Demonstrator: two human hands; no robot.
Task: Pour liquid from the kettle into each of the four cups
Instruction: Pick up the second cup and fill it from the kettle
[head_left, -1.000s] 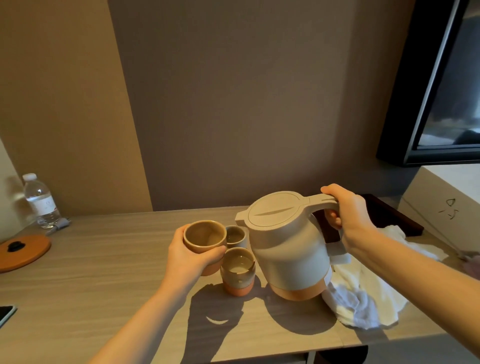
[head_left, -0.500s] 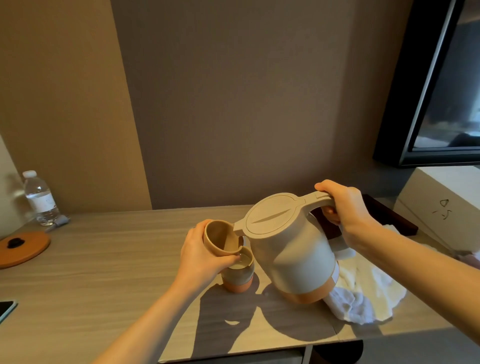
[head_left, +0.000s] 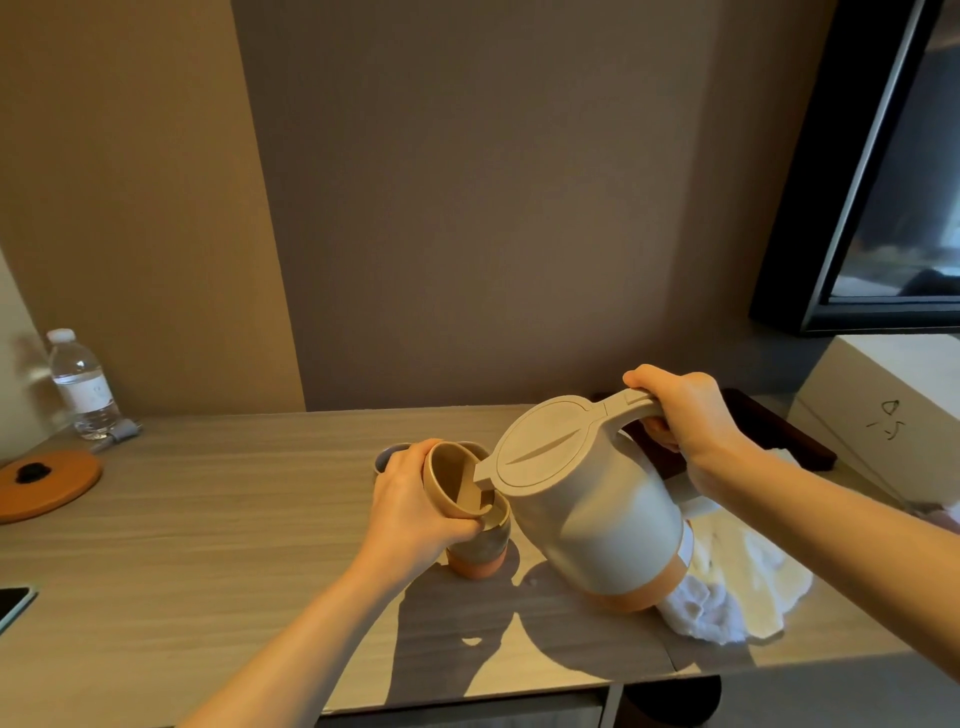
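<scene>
- While the left hand (head_left: 410, 512) has its fingers (head_left: 457, 525) curled round the tan cup (head_left: 454, 486), holding it tilted toward the spout above the desk (head_left: 208, 519), the right hand (head_left: 680, 415) grips the handle of the kettle (head_left: 587, 514) with its fingers wrapped right round it.
- Kettle and cup are lifted, with the spout reaching just over the cup's rim; no stream can be made out, so whether liquid is running cannot be told.
- To do this pour well, I judge the cup should come nearer upright as it fills, and the kettle should tip slowly with its spout kept inside the rim.
- Directly beneath the held cup stands a grey-and-orange cup (head_left: 480, 551), which would likely catch drips; a blue-grey cup (head_left: 387, 457) peeks out behind the left hand. A fourth cup cannot be clearly separated from these.
- Just right of the kettle lies a white cloth (head_left: 727, 587), handy for spills.
- Further out, a water bottle (head_left: 83, 387) stands at the far left; its label is too small to read.
- On the pale box (head_left: 883, 410) at the right is a small dark mark, not legible as writing.
</scene>
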